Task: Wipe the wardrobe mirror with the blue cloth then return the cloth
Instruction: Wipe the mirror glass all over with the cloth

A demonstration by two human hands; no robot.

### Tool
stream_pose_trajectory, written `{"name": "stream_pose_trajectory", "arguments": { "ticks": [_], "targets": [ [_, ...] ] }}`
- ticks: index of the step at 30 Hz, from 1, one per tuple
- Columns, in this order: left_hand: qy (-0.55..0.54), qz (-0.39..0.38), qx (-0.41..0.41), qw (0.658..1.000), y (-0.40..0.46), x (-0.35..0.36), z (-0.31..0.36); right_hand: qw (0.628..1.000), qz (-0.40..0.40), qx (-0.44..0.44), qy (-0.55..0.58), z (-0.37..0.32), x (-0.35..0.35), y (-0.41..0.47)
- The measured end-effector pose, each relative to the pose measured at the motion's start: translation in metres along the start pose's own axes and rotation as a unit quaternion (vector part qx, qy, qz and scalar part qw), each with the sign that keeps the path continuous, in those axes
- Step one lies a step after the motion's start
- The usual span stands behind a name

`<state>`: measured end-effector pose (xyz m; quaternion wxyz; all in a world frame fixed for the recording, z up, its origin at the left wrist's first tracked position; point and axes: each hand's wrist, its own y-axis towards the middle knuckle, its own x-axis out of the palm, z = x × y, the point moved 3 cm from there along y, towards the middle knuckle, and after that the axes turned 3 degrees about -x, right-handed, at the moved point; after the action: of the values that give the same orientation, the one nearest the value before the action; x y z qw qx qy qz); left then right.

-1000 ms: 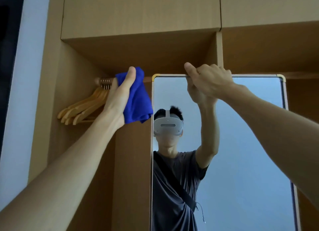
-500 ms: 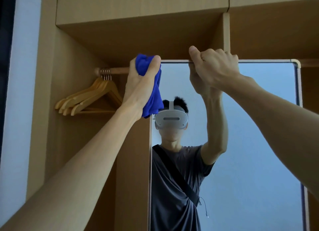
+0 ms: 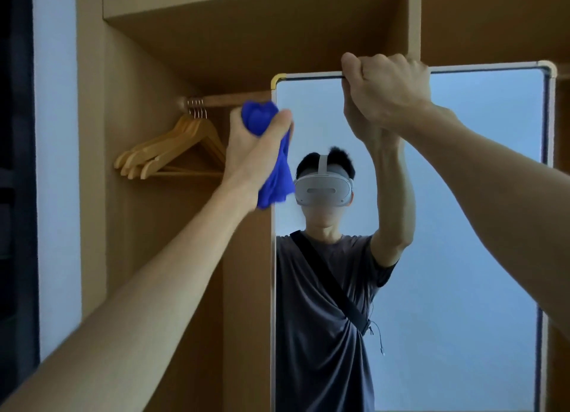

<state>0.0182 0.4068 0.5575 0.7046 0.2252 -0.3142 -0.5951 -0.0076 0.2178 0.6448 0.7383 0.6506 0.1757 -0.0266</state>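
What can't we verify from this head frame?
- Contact between the blue cloth and the mirror: the left hand hides that spot at the mirror's left edge.
- Right hand fingertips: curled over the mirror's top edge, out of sight.
- Mirror bottom: cut off by the frame's lower edge.
- Hanger count: they overlap on the rail.
- Smears on the glass: none resolvable.

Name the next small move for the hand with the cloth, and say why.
Probably shift the left hand rightward to press the blue cloth onto the mirror: it sits bunched at the left edge, and the right hand grips the top.
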Motion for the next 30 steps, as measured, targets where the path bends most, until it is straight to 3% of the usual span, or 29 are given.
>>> {"name": "stream_pose_trajectory", "arguments": {
  "ticks": [4,10,13,18,24,30],
  "targets": [
    [0.042,0.034,0.026,0.998,0.029,0.012,0.029,1.000,0.013,-0.013,0.014,0.000,0.000,-0.006],
    [0.041,0.050,0.038,0.997,0.011,0.009,0.002,0.998,0.015,-0.038,0.039,0.004,0.001,-0.015],
    [0.018,0.033,0.024,0.999,-0.011,0.002,-0.023,0.994,0.079,-0.079,0.005,0.006,0.006,-0.041],
    [-0.008,0.027,-0.027,0.999,-0.064,-0.009,-0.075,0.980,0.180,-0.067,-0.043,0.007,0.024,-0.120],
    [0.015,0.052,-0.041,0.998,-0.111,-0.024,-0.125,0.987,0.120,-0.061,-0.092,0.006,0.050,-0.193],
    [0.014,0.027,-0.041,0.999,-0.071,-0.016,-0.076,0.988,0.097,-0.056,-0.105,0.012,0.068,-0.232]
  ]
}}
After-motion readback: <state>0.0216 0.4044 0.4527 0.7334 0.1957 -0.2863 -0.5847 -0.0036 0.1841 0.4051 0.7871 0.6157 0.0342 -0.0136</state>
